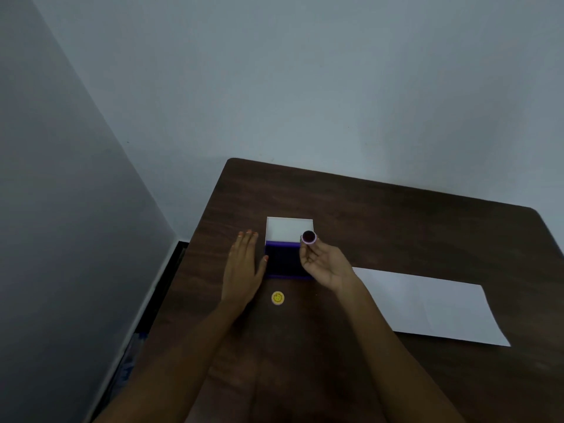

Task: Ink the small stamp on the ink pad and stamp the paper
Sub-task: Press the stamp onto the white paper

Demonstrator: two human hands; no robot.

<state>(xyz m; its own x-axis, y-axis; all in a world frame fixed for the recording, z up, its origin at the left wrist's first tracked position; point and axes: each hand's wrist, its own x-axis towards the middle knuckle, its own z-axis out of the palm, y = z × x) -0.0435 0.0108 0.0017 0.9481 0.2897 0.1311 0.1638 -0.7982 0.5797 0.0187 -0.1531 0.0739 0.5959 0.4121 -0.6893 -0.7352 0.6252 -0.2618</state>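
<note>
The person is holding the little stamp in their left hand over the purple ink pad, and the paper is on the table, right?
Not quite. The head view shows the little stamp held in the right hand, not the left. The left hand lies flat on the table beside the purple ink pad. The paper is on the table, as you said.

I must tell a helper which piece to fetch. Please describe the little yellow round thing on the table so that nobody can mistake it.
Start at the dark wooden table and find the open purple ink pad between the two hands. Just nearer to the person than the pad, beside the left hand, lies the small yellow disc flat on the wood. It is the only yellow thing there, and nothing touches it.
</note>
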